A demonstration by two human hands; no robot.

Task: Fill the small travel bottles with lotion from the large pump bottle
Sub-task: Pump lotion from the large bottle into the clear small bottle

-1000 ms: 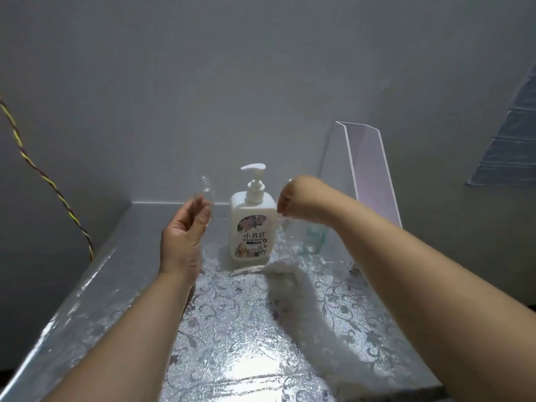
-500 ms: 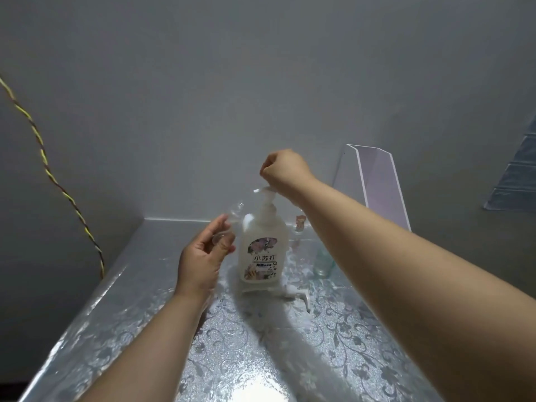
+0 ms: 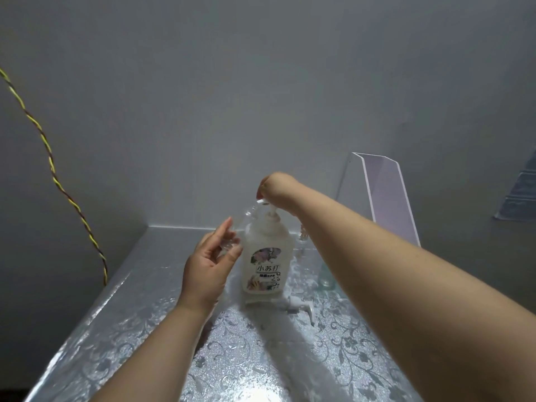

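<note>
A silver surface (image 3: 261,358) embossed with floral scrolls runs back to a plain grey wall (image 3: 261,82). A twisted yellow-and-dark cord (image 3: 52,166) hangs down the wall at the left. At the back right a clear bent plastic panel (image 3: 385,195) stands tilted on the surface. A blue-grey patterned piece (image 3: 522,195) shows at the right edge.

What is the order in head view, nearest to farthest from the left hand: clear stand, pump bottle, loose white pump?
1. pump bottle: just right of the left hand.
2. loose white pump: lying at the bottle's foot.
3. clear stand: back right.
</note>
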